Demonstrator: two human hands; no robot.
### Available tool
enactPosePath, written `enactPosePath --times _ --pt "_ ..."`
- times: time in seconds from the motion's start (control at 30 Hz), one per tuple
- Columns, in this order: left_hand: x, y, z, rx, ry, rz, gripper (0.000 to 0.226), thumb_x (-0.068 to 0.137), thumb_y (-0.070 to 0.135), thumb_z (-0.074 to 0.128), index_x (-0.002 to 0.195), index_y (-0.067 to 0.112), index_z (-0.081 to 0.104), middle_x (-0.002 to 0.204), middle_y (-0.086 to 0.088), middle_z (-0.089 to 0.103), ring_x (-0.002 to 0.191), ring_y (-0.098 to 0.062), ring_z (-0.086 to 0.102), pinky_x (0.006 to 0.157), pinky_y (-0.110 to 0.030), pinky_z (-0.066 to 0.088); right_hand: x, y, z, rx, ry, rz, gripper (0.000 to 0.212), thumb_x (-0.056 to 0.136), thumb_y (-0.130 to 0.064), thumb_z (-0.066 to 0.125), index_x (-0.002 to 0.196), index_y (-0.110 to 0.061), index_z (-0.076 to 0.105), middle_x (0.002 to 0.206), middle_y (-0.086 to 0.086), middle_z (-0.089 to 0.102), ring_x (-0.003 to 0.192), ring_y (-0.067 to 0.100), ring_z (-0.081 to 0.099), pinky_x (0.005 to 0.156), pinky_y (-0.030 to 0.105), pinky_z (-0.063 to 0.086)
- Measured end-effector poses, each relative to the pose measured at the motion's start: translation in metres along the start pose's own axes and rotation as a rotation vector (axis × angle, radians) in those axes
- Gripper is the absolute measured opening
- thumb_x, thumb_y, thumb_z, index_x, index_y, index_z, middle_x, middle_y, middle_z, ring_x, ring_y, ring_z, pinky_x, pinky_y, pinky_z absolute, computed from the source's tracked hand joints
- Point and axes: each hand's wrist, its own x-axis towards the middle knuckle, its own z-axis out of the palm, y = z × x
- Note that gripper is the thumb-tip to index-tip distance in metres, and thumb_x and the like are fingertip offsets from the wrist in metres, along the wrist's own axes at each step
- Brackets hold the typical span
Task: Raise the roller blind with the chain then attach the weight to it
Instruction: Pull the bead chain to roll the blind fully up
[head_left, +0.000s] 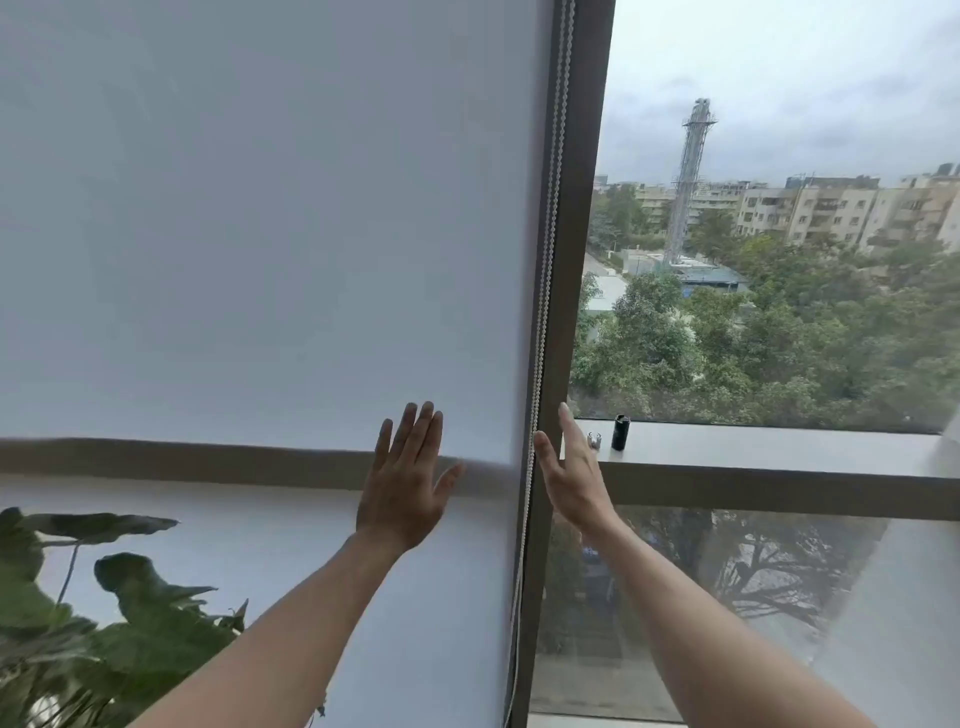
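The white beaded chain (543, 322) hangs vertically beside the pale roller blind (260, 234), just left of the right hand (569, 478) (nearer hand), whose fingers (569, 423) are apart, empty.

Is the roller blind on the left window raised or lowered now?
Lowered. The roller blind covers the left pane to the picture's bottom edge; the chain hangs ungripped beside it.

Roller blind (260, 234): top and lower edge both cut off by frame; roller not seen. Chain (545, 291) beside blind: runs out past top edge, lower loop blurs against the frame. Weight: small silver piece (594, 440) and black cylinder (620, 432) on sill right of chain, too small to identify. Plant (78, 623) cropped at left.
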Motion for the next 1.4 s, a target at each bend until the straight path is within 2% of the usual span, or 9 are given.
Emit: enactPosePath --times 0.13,0.23,0.4,0.53,0.8,0.9,1.03,1.17,1.4 --pt "-0.012 0.001 0.013 -0.039 -0.093 -0.067 0.071 0.100 0.052 0.033 0.155 0.010 0.017 0.165 -0.002 0.008 0.152 -0.017 -0.005 0.123 -0.037 -0.006 0.015 -0.019 0.008 0.237 -0.022 0.130 0.063 0.101 -0.034 0.048 0.154 -0.014 0.021 0.155 0.006 0.038 0.142 0.020 0.036 0.117 0.041 0.030" --pt "-0.016 0.004 0.026 -0.155 -0.225 -0.094 0.070 0.100 0.053 0.035 0.155 0.013 0.020 0.165 -0.001 0.014 0.152 -0.013 -0.003 0.120 -0.029 -0.007 0.025 -0.025 0.010 0.282 -0.021 0.156 0.047 0.099 -0.032 0.053 0.142 -0.016 0.042 0.128 0.008 0.061 0.116 0.023 0.059 0.094 0.034 0.048" --pt "-0.017 0.017 0.037 -0.356 -0.404 -0.142 0.064 0.099 0.051 0.042 0.153 0.019 0.028 0.163 0.000 0.024 0.152 -0.013 0.011 0.120 -0.033 0.012 0.028 -0.036 0.013 0.534 -0.011 0.162 0.023 0.102 -0.023 0.048 0.120 -0.012 0.059 0.092 0.007 0.067 0.075 0.017 0.064 0.068 0.029 0.050" --pt "-0.010 0.035 0.039 -0.613 -0.372 -0.274 0.057 0.099 0.044 0.049 0.149 0.018 0.037 0.156 -0.004 0.040 0.145 -0.019 0.032 0.111 -0.029 0.025 0.019 -0.043 0.014 0.665 -0.042 0.112 0.030 0.105 -0.022 0.041 0.104 -0.005 0.067 0.072 0.006 0.061 0.053 0.015 0.052 0.054 0.028 0.042" --pt "-0.012 0.072 0.048 -1.008 -0.331 -0.305 0.026 0.103 0.020 0.049 0.107 0.005 0.069 0.099 -0.008 0.073 0.095 -0.017 0.067 0.094 -0.040 0.052 0.005 -0.048 0.024 0.758 0.030 0.095 0.047 0.104 -0.036 0.036 0.075 -0.022 0.070 0.052 -0.012 0.033 0.046 0.005 0.025 0.042 0.019 0.021" --pt "-0.017 0.078 0.053 -1.131 -0.355 -0.311 0.028 0.102 0.015 0.050 0.088 -0.002 0.067 0.074 -0.013 0.065 0.069 -0.019 0.061 0.079 -0.046 0.054 0.001 -0.046 0.025 0.743 0.054 0.095 0.049 0.102 -0.041 0.036 0.067 -0.025 0.066 0.047 -0.014 0.033 0.042 0.005 0.025 0.038 0.020 0.022" --pt "-0.024 0.080 0.055 -1.239 -0.446 -0.349 0.029 0.102 0.016 0.050 0.075 0.015 0.062 0.056 0.001 0.049 0.047 -0.011 0.047 0.052 -0.032 0.050 -0.004 -0.039 0.030 0.739 0.098 0.125 0.047 0.097 -0.044 0.039 0.060 -0.025 0.060 0.044 -0.011 0.033 0.038 0.007 0.024 0.037 0.020 0.019" --pt "-0.037 0.082 0.068 -1.158 -0.509 -0.357 0.031 0.104 0.020 0.044 0.075 0.021 0.056 0.053 0.015 0.045 0.047 -0.002 0.036 0.048 -0.017 0.032 -0.016 -0.029 0.041 0.698 0.140 0.138 0.047 0.096 -0.046 0.040 0.056 -0.026 0.055 0.044 -0.012 0.034 0.037 0.006 0.027 0.036 0.018 0.022" --pt "-0.037 0.075 0.071 -1.121 -0.437 -0.394 0.027 0.097 0.027 0.056 0.070 0.026 0.061 0.055 0.013 0.054 0.052 -0.005 0.046 0.053 -0.019 0.040 -0.023 -0.020 0.042 0.682 0.207 0.107 0.045 0.097 -0.045 0.042 0.057 -0.025 0.048 0.047 -0.014 0.037 0.040 0.006 0.029 0.038 0.020 0.024"
